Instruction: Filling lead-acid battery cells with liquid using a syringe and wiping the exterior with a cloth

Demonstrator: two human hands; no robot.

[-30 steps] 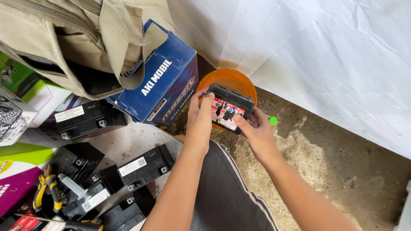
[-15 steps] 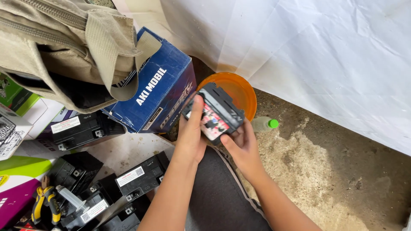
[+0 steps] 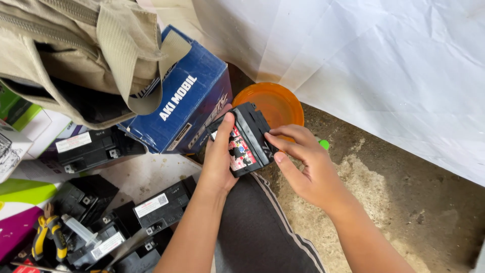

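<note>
A small black battery is clasped by the left hand from its left side; its right edge is pinched by the right hand; its underside is hidden; an orange bowl behind is partly covered.

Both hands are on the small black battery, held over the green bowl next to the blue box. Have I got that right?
Not quite: the bowl is orange, not green, as the head view shows. The rest holds: the left hand and right hand both grip the small black battery over that bowl, next to the blue box.
</note>
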